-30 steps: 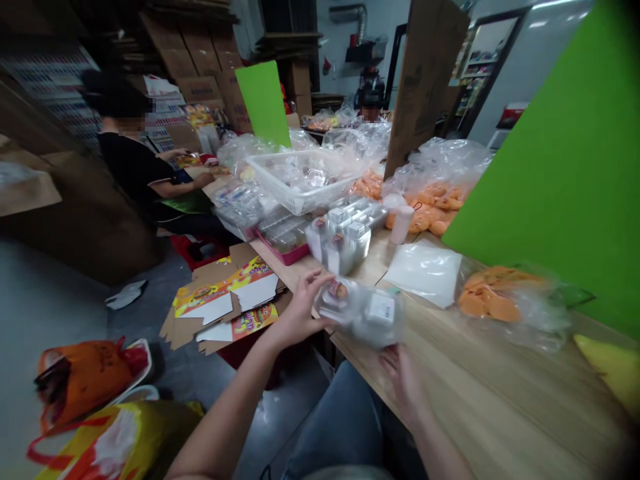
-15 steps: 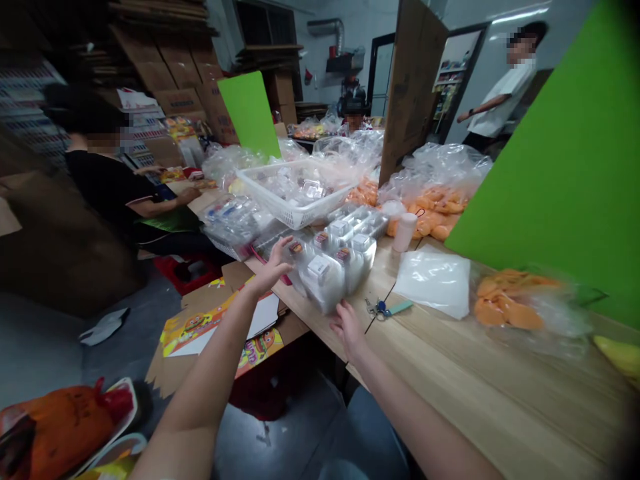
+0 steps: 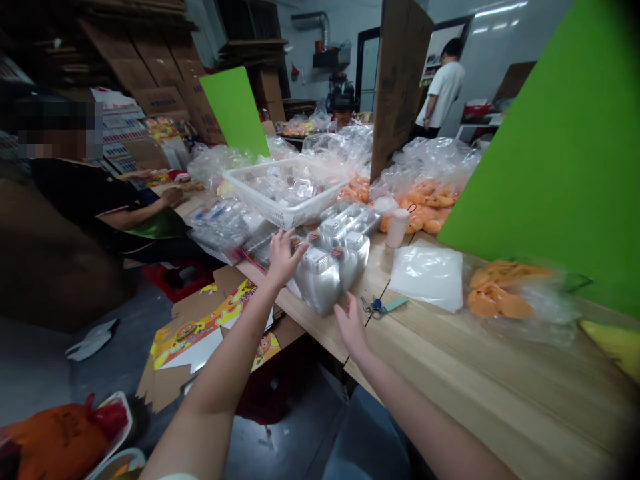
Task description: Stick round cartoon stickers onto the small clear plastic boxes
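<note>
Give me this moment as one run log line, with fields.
left hand: open, beside clear plastic containers | right hand: open, near keyring

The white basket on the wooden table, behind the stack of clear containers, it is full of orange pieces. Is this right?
Not quite. The head view shows the white basket full of clear plastic packs, not orange pieces; those lie in clear bags to its right. The rest is right: it stands on the wooden table behind the stack of clear containers.

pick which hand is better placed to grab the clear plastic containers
Left, probably: the left hand is right at the clear plastic containers, while the right hand sits lower, just short of them, by the keys.
</note>
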A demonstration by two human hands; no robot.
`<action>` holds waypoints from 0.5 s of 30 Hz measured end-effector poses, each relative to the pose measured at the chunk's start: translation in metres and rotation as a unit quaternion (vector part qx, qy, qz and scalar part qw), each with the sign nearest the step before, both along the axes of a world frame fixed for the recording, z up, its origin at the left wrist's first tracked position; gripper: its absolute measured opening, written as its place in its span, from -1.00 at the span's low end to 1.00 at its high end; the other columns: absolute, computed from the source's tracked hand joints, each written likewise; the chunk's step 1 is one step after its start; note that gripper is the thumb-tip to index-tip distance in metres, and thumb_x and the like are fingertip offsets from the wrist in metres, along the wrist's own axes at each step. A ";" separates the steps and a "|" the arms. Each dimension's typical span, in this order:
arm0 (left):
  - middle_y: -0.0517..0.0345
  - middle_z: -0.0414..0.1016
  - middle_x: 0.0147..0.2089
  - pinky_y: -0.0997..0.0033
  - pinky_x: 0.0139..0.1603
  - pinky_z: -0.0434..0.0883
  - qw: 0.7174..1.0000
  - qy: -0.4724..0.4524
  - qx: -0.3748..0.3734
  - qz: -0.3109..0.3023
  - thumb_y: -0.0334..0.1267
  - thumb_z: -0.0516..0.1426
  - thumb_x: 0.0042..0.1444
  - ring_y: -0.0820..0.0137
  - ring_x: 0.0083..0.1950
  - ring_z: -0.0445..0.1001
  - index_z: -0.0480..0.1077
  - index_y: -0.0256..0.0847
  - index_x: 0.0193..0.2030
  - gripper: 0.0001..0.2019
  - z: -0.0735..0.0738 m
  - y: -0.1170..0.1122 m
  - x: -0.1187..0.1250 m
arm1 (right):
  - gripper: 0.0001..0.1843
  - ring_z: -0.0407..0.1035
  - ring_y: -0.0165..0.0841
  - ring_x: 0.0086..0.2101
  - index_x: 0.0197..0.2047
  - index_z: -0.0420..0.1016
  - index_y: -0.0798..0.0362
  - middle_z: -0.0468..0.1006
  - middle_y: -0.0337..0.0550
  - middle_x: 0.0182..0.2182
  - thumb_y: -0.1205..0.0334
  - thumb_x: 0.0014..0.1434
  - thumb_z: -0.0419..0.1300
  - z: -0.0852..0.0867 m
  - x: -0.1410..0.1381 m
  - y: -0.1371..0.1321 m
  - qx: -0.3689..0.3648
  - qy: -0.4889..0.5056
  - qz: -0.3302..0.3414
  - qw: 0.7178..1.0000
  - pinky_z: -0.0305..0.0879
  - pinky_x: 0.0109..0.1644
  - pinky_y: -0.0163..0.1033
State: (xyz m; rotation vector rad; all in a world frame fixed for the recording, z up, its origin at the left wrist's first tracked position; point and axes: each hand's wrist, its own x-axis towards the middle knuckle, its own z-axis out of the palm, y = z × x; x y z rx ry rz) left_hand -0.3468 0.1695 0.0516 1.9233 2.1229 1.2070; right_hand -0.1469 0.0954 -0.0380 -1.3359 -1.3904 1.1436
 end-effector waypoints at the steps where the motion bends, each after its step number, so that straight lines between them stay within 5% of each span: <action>1: -0.12 0.12 0.23 -0.03 0.27 -0.09 1.000 -0.002 0.004 -0.003 0.14 -0.03 0.09 0.08 0.33 -0.08 0.15 -0.18 0.19 -0.40 0.000 0.002 0.001 | -0.39 0.08 -0.15 0.15 0.22 0.06 0.13 0.18 0.12 0.15 0.12 0.12 -0.02 0.010 0.001 -0.001 0.057 -0.032 -0.008 0.998 0.10 0.15 0.05; 3: -0.10 0.20 0.20 0.00 0.27 -0.07 1.000 -0.015 0.019 -0.014 0.13 -0.01 0.08 0.10 0.30 0.00 0.16 -0.18 0.18 -0.40 0.001 0.003 0.004 | -0.37 -0.16 -0.17 0.24 0.27 -0.06 0.12 -0.02 0.07 0.25 0.19 0.14 -0.03 0.036 0.001 0.000 0.198 -0.119 -0.007 0.973 -0.07 0.24 0.07; 6: -0.09 0.06 0.28 0.05 0.29 -0.12 0.994 -0.067 0.082 0.013 0.13 -0.01 0.08 0.13 0.35 -0.12 0.05 -0.20 0.24 -0.35 0.000 -0.003 0.007 | -0.34 -0.36 -0.14 0.27 0.29 -0.10 0.08 -0.22 0.00 0.30 0.23 0.15 -0.01 0.072 -0.002 0.008 0.363 -0.244 0.044 0.898 -0.14 0.26 0.10; 9: -0.12 -0.02 0.31 0.18 0.31 -0.15 0.978 -0.118 0.161 0.060 0.10 -0.09 0.14 0.22 0.36 -0.13 0.01 -0.23 0.25 -0.38 -0.005 -0.017 0.009 | -0.35 -0.35 -0.10 0.27 0.27 -0.01 0.08 -0.14 0.03 0.29 0.19 0.13 0.05 0.088 -0.006 0.015 0.376 -0.306 0.106 0.868 -0.12 0.25 0.09; 15: -0.14 0.02 0.28 0.23 0.31 -0.13 0.969 -0.122 0.195 0.094 0.05 -0.10 0.18 0.28 0.34 -0.09 0.04 -0.25 0.22 -0.44 -0.023 -0.038 0.018 | -0.32 -0.30 -0.08 0.26 0.27 -0.02 0.10 -0.13 0.08 0.29 0.13 0.12 0.07 0.078 -0.007 0.009 0.359 -0.319 0.120 0.869 -0.10 0.24 0.08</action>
